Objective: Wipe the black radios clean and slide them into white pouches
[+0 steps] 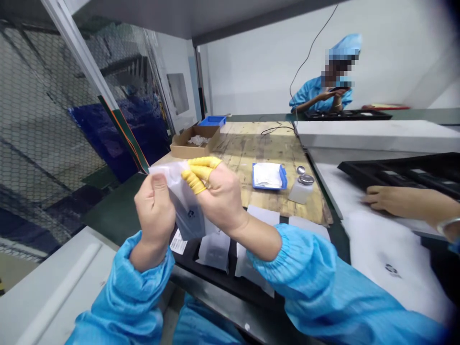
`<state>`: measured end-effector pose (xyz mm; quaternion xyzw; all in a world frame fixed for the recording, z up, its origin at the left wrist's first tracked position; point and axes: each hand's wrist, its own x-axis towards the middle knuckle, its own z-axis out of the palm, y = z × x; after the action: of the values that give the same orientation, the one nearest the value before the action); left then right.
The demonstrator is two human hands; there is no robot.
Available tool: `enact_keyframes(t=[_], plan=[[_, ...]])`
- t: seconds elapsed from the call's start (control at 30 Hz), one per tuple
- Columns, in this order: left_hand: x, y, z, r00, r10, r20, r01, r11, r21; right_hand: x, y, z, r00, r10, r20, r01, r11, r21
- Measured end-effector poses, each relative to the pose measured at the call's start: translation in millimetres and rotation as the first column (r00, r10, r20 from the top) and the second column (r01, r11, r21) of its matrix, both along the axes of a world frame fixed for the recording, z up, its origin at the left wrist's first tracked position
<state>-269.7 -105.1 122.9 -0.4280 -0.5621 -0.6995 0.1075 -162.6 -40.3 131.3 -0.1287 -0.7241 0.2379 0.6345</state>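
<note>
Beyond right hand [219, 196], scarred wooden board [262, 143] lying on bench, small bottle with metal cap [301, 190] standing on it beside blue-rimmed tray of white wipes [269, 176]; cardboard box [194, 142] sitting further left, blue bin [212, 120] just behind it; co-worker's hand [395, 200] resting far right, near black tray [402, 167]; across bench, person in blue hood [316, 96] holding dark object [339, 88]

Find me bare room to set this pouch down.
For the pouch, bare wood shows on the board between the cardboard box and the blue tray. It's crowded nearer you, where white pouches lie on the black tray.
</note>
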Motion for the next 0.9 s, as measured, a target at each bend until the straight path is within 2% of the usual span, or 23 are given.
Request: enact_keyframes(t=[0.07,0.17,0.23,0.33,0.4,0.47,0.6,0.67,0.77,0.9], plan=[[-2,-5,6.1,0.988,0.091,-0.129,-0.094,0.995,-0.020,-2,-1,1.8,1.000,-0.018,0.016,0.018,0.999,0.028],[-9,-15,16.6,0.926,0.207,-0.316,-0.236,0.970,-0.054,1,-1,4.2,0.999,0.001,0.050,-0.002,1.000,0.002],[-17,-17,22.7,0.898,0.217,-0.382,-0.286,0.949,-0.134,8,0,4.0,0.994,0.051,0.098,-0.050,0.999,-0.015],[-33,-5,21.4,0.893,0.123,-0.434,-0.307,0.871,-0.384,25,3,-0.4,0.982,0.090,0.166,-0.086,0.996,-0.033],[-46,13,9.5,0.909,0.011,-0.416,-0.270,0.777,-0.569,41,6,-5.0,0.980,0.070,0.185,-0.065,0.997,-0.030],[-58,36,-10.2,0.920,-0.067,-0.387,-0.243,0.678,-0.694,60,8,-9.2,0.978,0.021,0.209,-0.017,1.000,-0.021],[-79,78,-54.4,0.933,-0.180,-0.312,-0.198,0.468,-0.861,105,8,-12.8,0.956,-0.090,0.278,0.102,0.994,-0.030],[-83,91,-71.0,0.936,-0.207,-0.284,-0.187,0.391,-0.901,129,6,-13.2,0.943,-0.129,0.306,0.144,0.989,-0.028],[-82,102,-88.0,0.941,-0.199,-0.275,-0.199,0.333,-0.922,166,3,-15.7,0.920,-0.202,0.336,0.224,0.974,-0.028],[-70,101,-100.2,0.941,-0.156,-0.299,-0.236,0.330,-0.914,208,2,-29.3,0.882,-0.293,0.368,0.354,0.929,-0.107]])
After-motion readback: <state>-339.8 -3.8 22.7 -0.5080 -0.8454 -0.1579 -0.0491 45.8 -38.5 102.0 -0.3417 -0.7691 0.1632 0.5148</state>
